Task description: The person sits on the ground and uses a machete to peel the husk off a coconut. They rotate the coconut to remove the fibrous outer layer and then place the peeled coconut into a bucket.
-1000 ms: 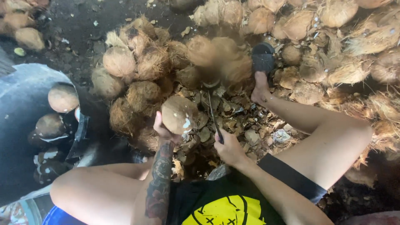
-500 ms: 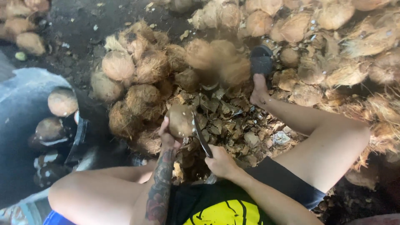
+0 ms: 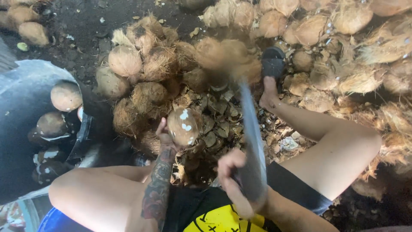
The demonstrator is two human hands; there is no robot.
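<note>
The left hand (image 3: 165,136) cups a partly peeled coconut (image 3: 183,125) from below, its white patches facing up, above the heap of shell chips (image 3: 223,116). The right hand (image 3: 234,176) grips a blurred long blade (image 3: 251,141), raised with its long axis pointing away toward the husked coconut pile (image 3: 146,81). A grey tub (image 3: 21,99) of peeled nuts sits to the left.

Counts, head view:
- Partly shaved coconut (image 3: 183,125) in hand: 1, with 3 white patches showing.
- Long blade (image 3: 251,141): 1, motion-blurred.
- Peeled coconuts in the dark tub (image 3: 25,99): 3 clear, more below but too dark to count.
- Tub: 1.
- Husked coconuts in the near heap (image 3: 148,73): about 10.
- Far pile (image 3: 343,25): too many and overlapping, can't count.
- Black sandal (image 3: 273,62): 1.
</note>
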